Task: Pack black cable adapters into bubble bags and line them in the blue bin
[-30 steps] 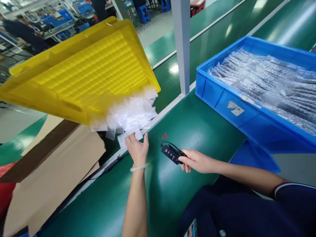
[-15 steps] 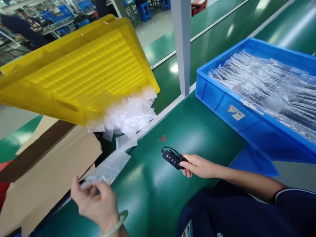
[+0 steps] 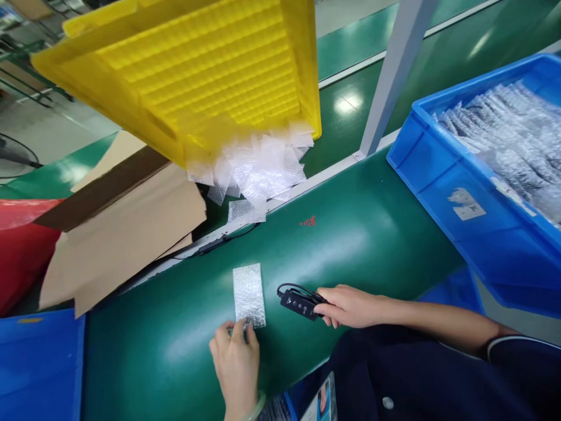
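Observation:
My left hand [image 3: 235, 363] pinches the near end of a small bubble-wrap bag [image 3: 249, 293], which lies flat on the green belt [image 3: 350, 234]. My right hand [image 3: 348, 306] grips a black controller [image 3: 299, 304] with a row of buttons and a looped black cable, just right of the bag. A tilted yellow crate [image 3: 197, 64] hangs over the belt's far edge, with a heap of bubble-wrap bags [image 3: 254, 169] spilling from its low corner.
A blue crate [image 3: 482, 193] full of bagged items stands at the right on the belt. Several tiny red rings [image 3: 308, 221] lie mid-belt. Cardboard sheets [image 3: 114, 234] lean at the left, beside a red bin [image 3: 20, 245] and a blue bin [image 3: 39, 362]. A grey post [image 3: 394, 70] rises behind the belt.
My left hand pulled one bag from the heap under the yellow crate and brought it down flat onto the belt beside the controller. The right hand stayed on the controller.

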### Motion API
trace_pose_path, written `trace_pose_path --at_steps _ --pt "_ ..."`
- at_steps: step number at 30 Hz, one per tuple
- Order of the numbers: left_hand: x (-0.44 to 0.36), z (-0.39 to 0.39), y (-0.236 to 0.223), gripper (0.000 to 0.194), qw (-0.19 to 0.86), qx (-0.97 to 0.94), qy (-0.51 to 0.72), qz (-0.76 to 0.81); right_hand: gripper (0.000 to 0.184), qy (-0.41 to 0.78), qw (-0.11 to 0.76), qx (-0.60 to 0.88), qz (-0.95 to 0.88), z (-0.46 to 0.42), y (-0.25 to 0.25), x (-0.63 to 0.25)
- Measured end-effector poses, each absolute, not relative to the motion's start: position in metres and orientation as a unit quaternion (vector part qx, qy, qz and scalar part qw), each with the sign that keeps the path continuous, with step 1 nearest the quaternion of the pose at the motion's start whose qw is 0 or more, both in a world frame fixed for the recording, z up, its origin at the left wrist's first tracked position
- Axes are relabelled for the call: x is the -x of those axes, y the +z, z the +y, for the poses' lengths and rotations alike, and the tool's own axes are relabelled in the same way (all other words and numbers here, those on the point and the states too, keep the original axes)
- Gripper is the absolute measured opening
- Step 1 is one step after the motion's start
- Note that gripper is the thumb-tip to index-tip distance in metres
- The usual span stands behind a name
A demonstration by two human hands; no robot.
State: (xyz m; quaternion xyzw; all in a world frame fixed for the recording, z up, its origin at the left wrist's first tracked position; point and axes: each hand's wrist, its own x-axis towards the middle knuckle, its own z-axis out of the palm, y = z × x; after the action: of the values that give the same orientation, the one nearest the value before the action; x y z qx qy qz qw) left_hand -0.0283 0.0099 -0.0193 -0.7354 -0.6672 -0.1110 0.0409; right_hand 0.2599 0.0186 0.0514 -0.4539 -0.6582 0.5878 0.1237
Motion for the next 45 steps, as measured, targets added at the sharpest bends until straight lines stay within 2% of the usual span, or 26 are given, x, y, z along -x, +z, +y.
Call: trace_pose_path --at_steps 8,14,19,22,26,29,32,34,37,39,42,45 --pt "0.038 0.010 -0.024 0.019 -0.074 0.739 -0.040 -0.668 0.024 0.578 0.079 0.444 -0.680 0.012 0.045 -0.253" --pt "0.015 0.016 -0.017 0.025 -0.272 0.665 -0.146 -0.680 0.024 0.532 0.032 0.448 -0.718 0.011 0.048 -0.247" --pt "-0.005 0.011 -0.008 0.033 -0.366 0.610 -0.227 -0.665 0.030 0.452 -0.015 0.469 -0.759 0.013 0.050 -0.242" --pt "-0.015 0.007 0.001 0.028 -0.366 0.637 -0.304 -0.606 0.035 0.408 -0.046 0.480 -0.775 0.013 0.048 -0.240" --pt "-0.032 0.003 0.012 0.013 -0.248 0.731 -0.365 -0.521 0.035 0.407 -0.049 0.482 -0.774 0.014 0.047 -0.236" --pt "-0.043 -0.001 0.018 0.007 -0.182 0.791 -0.351 -0.467 0.034 0.421 -0.015 0.490 -0.763 0.015 0.047 -0.235" --pt "-0.047 -0.003 0.024 0.008 -0.169 0.813 -0.343 -0.440 0.029 0.468 0.052 0.502 -0.726 0.017 0.044 -0.236" --pt "-0.047 -0.002 0.030 0.009 -0.170 0.808 -0.357 -0.436 0.020 0.547 0.123 0.493 -0.665 0.018 0.038 -0.238" --pt "-0.046 0.001 0.038 0.010 -0.199 0.790 -0.385 -0.434 0.028 0.683 0.238 0.447 -0.526 0.018 0.021 -0.239" --pt "-0.048 0.003 0.041 0.012 -0.223 0.781 -0.394 -0.430 0.032 0.731 0.282 0.413 -0.465 0.017 0.011 -0.239" --pt "-0.057 0.000 0.041 0.011 -0.254 0.782 -0.394 -0.410 0.032 0.722 0.313 0.406 -0.464 0.015 0.001 -0.235" --pt "-0.070 -0.007 0.038 0.010 -0.279 0.793 -0.382 -0.385 0.024 0.684 0.345 0.423 -0.484 0.016 0.001 -0.232"
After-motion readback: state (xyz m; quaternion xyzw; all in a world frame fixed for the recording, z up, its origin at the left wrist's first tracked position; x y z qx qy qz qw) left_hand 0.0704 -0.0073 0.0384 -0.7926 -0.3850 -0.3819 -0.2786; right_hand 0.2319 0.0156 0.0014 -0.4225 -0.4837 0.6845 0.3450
